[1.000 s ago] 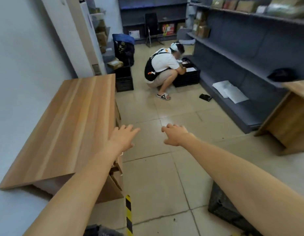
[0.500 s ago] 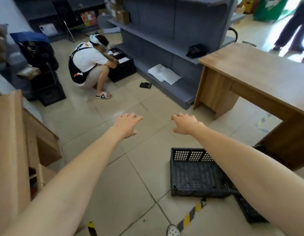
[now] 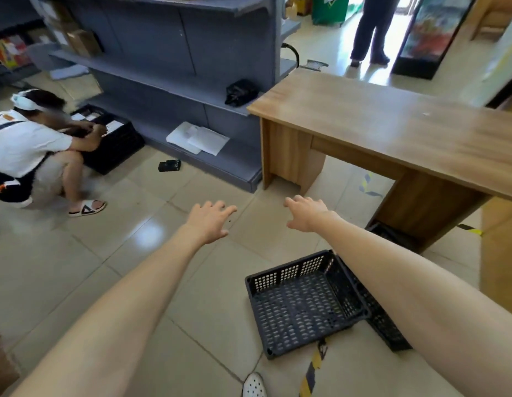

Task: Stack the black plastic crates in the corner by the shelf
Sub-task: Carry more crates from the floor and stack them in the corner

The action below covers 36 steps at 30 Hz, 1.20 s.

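Observation:
A black perforated plastic crate lies on the tiled floor low and right of centre, resting tilted on a second black crate that my right forearm partly hides. A third dark crate peeks from under the wooden desk. My left hand and my right hand are stretched out above the floor beyond the crates, fingers spread, holding nothing. The grey shelf unit stands at the back, its end next to the desk.
A wooden desk fills the right side. A person squats at the left over a black crate by the shelf. A small black object lies on the floor. Another person stands in the doorway. My shoe shows below.
The view has swung right: the left wooden table has left the frame, the desk and doorway have come in, and the crates now sit nearer the centre. Both hands stay open.

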Available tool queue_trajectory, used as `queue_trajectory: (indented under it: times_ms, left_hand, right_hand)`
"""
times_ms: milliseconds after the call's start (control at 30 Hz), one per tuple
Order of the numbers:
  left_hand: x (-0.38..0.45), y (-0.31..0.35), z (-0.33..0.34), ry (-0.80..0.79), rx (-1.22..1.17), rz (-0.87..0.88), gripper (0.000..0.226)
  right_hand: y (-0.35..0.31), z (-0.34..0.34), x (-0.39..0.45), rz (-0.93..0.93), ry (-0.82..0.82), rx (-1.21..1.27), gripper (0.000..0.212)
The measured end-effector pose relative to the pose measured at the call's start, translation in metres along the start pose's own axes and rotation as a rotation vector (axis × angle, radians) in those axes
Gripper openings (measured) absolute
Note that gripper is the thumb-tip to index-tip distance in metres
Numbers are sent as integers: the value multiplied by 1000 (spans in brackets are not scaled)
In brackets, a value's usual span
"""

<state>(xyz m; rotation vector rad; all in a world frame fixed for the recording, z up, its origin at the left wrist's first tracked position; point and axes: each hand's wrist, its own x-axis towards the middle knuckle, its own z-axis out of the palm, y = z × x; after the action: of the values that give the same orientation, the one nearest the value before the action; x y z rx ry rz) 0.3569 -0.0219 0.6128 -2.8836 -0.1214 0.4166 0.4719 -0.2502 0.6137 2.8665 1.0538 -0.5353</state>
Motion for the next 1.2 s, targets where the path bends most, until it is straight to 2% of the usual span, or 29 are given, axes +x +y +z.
queue_trajectory:
  times_ms: [133, 333, 633, 933, 1200]
  left_hand:
    - [59, 3, -14, -14, 60, 46, 63]
    - [130, 60, -35, -4, 29, 130, 62]
    - [175, 124, -56, -135, -78, -111, 58]
    - [135, 165, -51, -182, -226, -355, 59]
    - [53, 184, -24, -199, -324, -532, 59]
  right_hand:
    - [26, -8, 25, 18, 50, 69, 58]
    - [123, 8, 49, 135, -97, 31, 57]
    - [231, -28, 117, -47, -111, -41, 57]
    - [214, -11, 125, -331, -165, -99, 55]
    - [178, 4, 99, -432, -141, -180, 58]
